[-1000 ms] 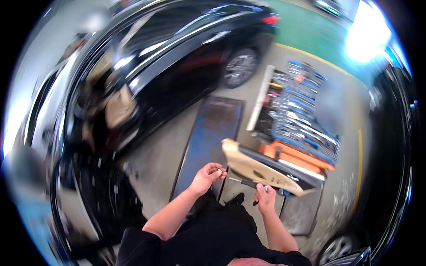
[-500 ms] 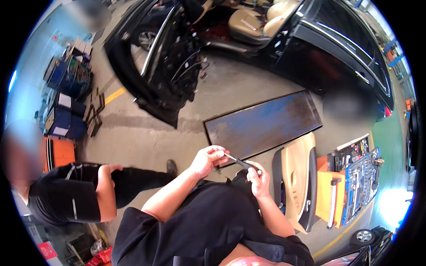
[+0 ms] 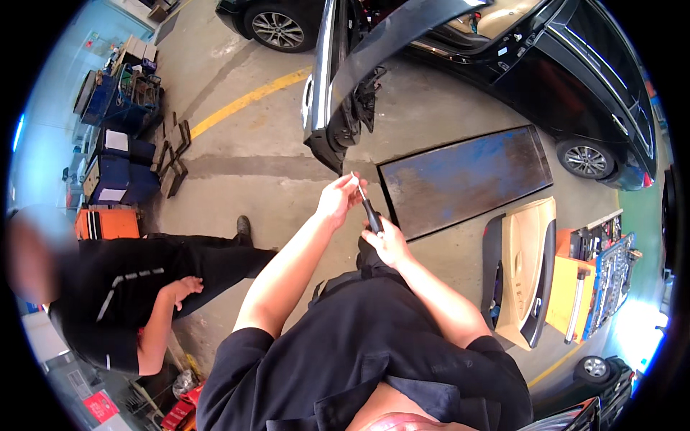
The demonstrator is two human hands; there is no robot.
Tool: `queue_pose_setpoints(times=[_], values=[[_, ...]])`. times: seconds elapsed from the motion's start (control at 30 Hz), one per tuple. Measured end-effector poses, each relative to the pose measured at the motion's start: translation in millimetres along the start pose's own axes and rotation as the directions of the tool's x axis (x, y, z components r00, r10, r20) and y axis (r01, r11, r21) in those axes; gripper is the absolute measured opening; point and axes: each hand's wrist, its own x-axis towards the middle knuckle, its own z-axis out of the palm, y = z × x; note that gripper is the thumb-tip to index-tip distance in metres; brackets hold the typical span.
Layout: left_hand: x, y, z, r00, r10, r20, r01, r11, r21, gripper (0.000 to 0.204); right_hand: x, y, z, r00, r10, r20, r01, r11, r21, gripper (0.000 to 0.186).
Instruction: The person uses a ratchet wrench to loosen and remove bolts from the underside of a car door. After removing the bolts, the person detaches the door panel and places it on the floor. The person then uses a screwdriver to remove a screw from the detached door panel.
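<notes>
Both hands raised in front of the chest, over a concrete workshop floor [image 3: 287, 187]. Right hand [image 3: 388, 241] wrapped around the black handle of a screwdriver [image 3: 368, 208], fingers curled closed on it; the tool is tilted, its thin metal shaft running up and to the left from the handle. Left hand [image 3: 338, 197] meets the upper end of the shaft, thumb and fingertips pressed together in a pinch at the tip; whether something small sits between them cannot be told. The screwdriver is thus held in the air between the two hands, well above the floor. Beyond the hands, an open black car door [image 3: 338, 93] stands edge-on, with the dark car [image 3: 575, 65] behind it at the upper right. Just right of the hands, a flat blue-grey metal plate [image 3: 467, 179] lies on the floor. Further right, a detached beige door trim panel [image 3: 525, 273] with a dark edge lies on the floor, beside an orange tool tray [image 3: 568, 294] and a blue tray of tools [image 3: 611, 280]. A yellow painted line [image 3: 244, 100] crosses the floor at upper left. Blue carts [image 3: 118, 172] and an orange box [image 3: 108, 223] stand along the left edge. To the left, another person [image 3: 122, 287] in dark clothes bends low, one hand [image 3: 183, 287] near the knee, well apart from the screwdriver.
</notes>
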Motion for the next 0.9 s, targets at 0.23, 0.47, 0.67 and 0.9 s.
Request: queue_pose_setpoints(times=[0.23, 0.47, 0.67, 0.9], values=[[95.3, 71.1, -19.0, 0.998, -0.065, 0.001, 0.064, 0.976, 0.207, 0.036, 98.5, -18.3, 42.3, 0.991, 0.067, -0.12, -0.069, 0.998, -0.006, 0.04], [135.7, 81.6, -36.3, 0.987, -0.116, 0.108, 0.084, 0.961, 0.264, 0.031, 131.7, -9.5, 73.8, 0.959, 0.119, -0.259, -0.119, 0.993, 0.013, 0.037], [157.2, 72.4, -44.6, 0.977, -0.191, 0.094, 0.161, 0.952, 0.259, 0.017, 138.0, -32.2, 100.5, 0.906, 0.191, -0.378, -0.201, 0.979, 0.013, 0.035], [153.5, 72.5, -44.1, 0.972, -0.212, 0.105, 0.182, 0.954, 0.236, 0.019, 146.4, -18.8, 120.5, 0.838, 0.165, -0.52, -0.2, 0.98, -0.012, 0.033]])
